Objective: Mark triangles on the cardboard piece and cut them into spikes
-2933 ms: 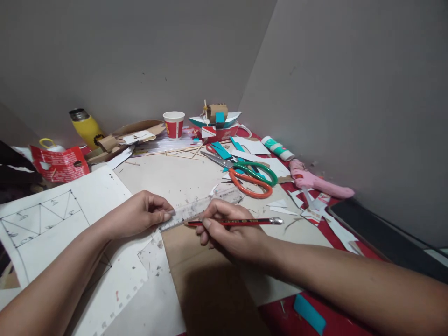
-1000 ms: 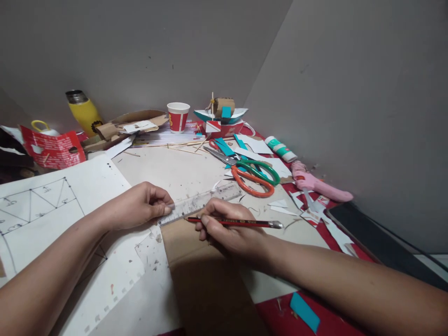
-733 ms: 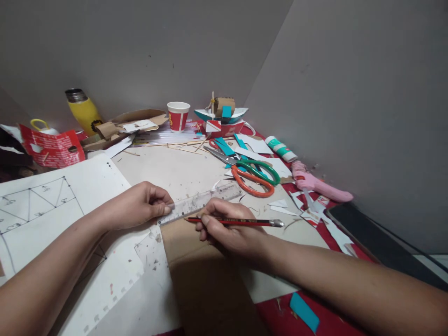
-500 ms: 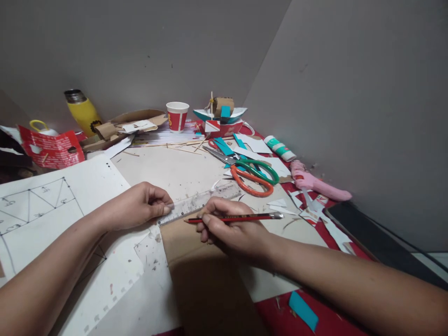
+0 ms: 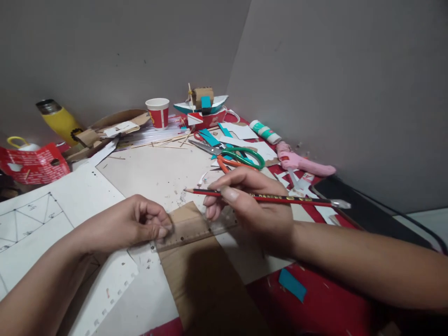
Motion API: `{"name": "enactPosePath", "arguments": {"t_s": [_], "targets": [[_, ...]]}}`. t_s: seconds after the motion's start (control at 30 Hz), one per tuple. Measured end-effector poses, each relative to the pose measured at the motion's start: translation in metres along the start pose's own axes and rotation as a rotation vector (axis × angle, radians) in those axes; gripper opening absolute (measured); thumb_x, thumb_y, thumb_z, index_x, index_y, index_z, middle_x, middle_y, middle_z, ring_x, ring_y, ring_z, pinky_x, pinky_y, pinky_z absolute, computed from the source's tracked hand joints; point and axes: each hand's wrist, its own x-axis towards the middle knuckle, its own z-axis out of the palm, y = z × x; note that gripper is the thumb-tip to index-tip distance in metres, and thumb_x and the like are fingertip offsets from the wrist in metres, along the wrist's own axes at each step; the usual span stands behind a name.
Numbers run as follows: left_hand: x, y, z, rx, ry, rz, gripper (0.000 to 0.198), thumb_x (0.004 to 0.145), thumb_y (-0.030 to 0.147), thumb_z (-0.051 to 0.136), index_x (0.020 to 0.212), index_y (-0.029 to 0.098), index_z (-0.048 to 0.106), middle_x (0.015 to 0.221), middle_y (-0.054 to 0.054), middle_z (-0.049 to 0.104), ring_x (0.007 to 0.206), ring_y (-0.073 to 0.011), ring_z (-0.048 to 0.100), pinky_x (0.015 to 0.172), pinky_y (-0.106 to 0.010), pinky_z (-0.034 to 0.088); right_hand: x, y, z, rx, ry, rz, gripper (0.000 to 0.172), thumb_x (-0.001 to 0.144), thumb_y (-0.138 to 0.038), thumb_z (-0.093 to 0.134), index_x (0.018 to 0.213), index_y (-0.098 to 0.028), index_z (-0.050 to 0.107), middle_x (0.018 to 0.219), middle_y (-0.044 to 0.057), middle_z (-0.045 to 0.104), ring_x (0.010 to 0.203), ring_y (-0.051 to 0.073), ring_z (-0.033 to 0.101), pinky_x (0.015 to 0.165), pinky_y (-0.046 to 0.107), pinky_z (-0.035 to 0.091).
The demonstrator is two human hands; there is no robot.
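My left hand (image 5: 145,226) pinches the left end of a clear plastic ruler (image 5: 191,232). The ruler lies slanted across a strip of brown cardboard (image 5: 210,275), whose far end sticks out beyond it. A red and black pencil (image 5: 276,198) rests in the closed fingers of my right hand (image 5: 250,200). Its sharpened tip points left, raised above the cardboard. The right hand hides part of the ruler's right side. Under my left forearm lies a white sheet (image 5: 84,196) with a drawn truss of lines.
Scissors (image 5: 241,156) with green and orange handles lie beyond my right hand among paper scraps. A pink glue gun (image 5: 304,163) and a dark flat device (image 5: 364,214) are at the right. Behind stand a paper cup (image 5: 158,114), a model boat (image 5: 203,109) and a yellow bottle (image 5: 59,121).
The ruler now sits nearer me on the cardboard, uncovering the strip's far end. My right hand has lifted the pencil away from the ruler's edge. The view has swung slightly right.
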Motion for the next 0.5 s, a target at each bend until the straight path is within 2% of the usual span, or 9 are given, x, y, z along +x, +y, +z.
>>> {"name": "enactPosePath", "arguments": {"t_s": [0.1, 0.23, 0.4, 0.5], "targets": [[0.003, -0.003, 0.002, 0.023, -0.047, 0.017, 0.022, 0.088, 0.034, 0.06, 0.076, 0.015, 0.064, 0.068, 0.003, 0.053, 0.06, -0.009, 0.04, 0.055, -0.022, 0.032, 0.003, 0.001, -0.002, 0.018, -0.018, 0.023, 0.002, 0.084, -0.021, 0.058, 0.082, -0.02, 0.06, 0.068, 0.0, 0.069, 0.055, 0.013, 0.067, 0.051, 0.026, 0.058], [0.002, -0.007, -0.001, -0.011, -0.055, -0.053, 0.023, 0.088, 0.037, 0.06, 0.077, 0.017, 0.057, 0.065, 0.005, 0.048, 0.053, -0.0074, 0.035, 0.047, -0.02, 0.031, 0.006, 0.009, -0.005, 0.046, -0.058, 0.015, 0.004, 0.086, -0.019, 0.056, 0.085, -0.017, 0.06, 0.071, 0.001, 0.069, 0.056, 0.012, 0.066, 0.051, 0.024, 0.057], [-0.001, -0.007, 0.0, -0.077, -0.07, -0.078, 0.021, 0.088, 0.034, 0.061, 0.078, 0.018, 0.052, 0.068, 0.005, 0.052, 0.054, -0.0071, 0.044, 0.05, -0.018, 0.042, 0.008, 0.018, -0.006, 0.059, -0.101, 0.015, 0.004, 0.086, -0.019, 0.056, 0.085, -0.017, 0.059, 0.072, -0.001, 0.067, 0.056, 0.009, 0.064, 0.053, 0.022, 0.056], [-0.001, -0.007, 0.001, -0.095, -0.078, -0.072, 0.02, 0.089, 0.032, 0.061, 0.078, 0.018, 0.052, 0.07, 0.004, 0.055, 0.056, -0.0071, 0.047, 0.051, -0.018, 0.043, 0.009, 0.019, -0.006, 0.045, -0.098, 0.034, 0.004, 0.086, -0.019, 0.056, 0.085, -0.017, 0.059, 0.071, -0.001, 0.066, 0.056, 0.01, 0.064, 0.052, 0.021, 0.055]]}}
